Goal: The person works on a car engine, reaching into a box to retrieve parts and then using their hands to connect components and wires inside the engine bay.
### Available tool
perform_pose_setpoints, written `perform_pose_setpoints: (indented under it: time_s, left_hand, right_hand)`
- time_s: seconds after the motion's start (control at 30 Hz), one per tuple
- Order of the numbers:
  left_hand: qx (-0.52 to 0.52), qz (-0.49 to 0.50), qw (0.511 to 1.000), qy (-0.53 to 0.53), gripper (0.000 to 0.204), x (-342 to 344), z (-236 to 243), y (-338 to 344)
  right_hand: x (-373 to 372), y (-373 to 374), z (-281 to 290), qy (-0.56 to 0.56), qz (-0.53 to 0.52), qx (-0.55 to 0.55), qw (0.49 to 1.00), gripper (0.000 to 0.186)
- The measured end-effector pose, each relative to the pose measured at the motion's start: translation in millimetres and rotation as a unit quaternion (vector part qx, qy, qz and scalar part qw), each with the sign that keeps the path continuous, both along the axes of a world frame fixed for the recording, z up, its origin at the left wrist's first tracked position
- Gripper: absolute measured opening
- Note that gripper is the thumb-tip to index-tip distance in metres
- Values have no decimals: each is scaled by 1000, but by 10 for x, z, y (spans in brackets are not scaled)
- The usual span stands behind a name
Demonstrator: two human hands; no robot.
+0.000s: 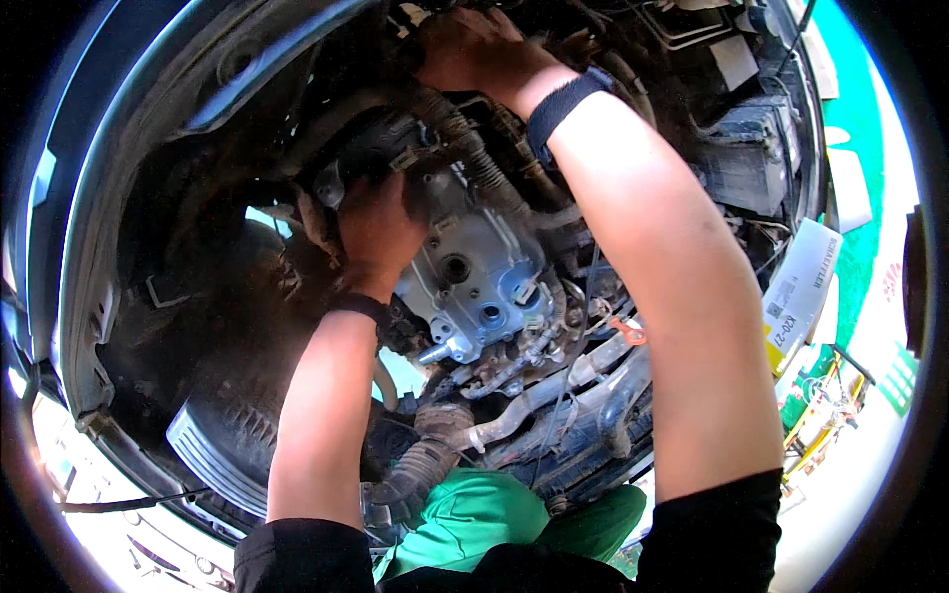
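Note:
Both my hands reach into an engine bay, around a dusty silver metal engine cover (476, 272) with round holes. My left hand (384, 222) is at the cover's upper left edge, its fingers in shadow and hard to make out. My right hand (473, 49) is higher up, at the back of the bay above a ribbed hose (476, 158), with fingers curled on something I cannot make out. Each wrist wears a dark band.
A printed cardboard box (806, 257) rests on the bay's right edge beside a dark battery-like box (746, 158). A large corrugated intake hose (435, 445) and pipes (524, 415) run along the front, above my green-trousered legs (474, 519). The dark body rim (89, 296) curves along the left.

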State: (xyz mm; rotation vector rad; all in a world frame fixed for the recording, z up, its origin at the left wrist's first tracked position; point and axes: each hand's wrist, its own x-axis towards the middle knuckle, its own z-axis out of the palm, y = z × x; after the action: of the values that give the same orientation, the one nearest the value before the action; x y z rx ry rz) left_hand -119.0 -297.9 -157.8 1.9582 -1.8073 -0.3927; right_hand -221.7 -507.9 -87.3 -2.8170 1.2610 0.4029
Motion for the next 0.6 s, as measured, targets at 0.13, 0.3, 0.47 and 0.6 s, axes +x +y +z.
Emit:
perform_pose_setpoints:
  time_s: [0.13, 0.3, 0.47, 0.6]
  left_hand:
    - [-8, 24, 999, -39, 38, 140, -78, 114]
    - [-16, 14, 998, -59, 40, 144, -77, 89]
    - [-17, 18, 998, -58, 39, 61, -119, 80]
    - [-8, 28, 998, -61, 36, 113, -173, 68]
  right_hand:
    - [302, 16, 537, 88, -15, 236, 968, 51]
    - [166, 62, 326, -83, -76, 120, 986, 43]
    - [269, 179, 429, 134, 73, 127, 980, 38]
    - [193, 162, 526, 81, 93, 163, 979, 44]
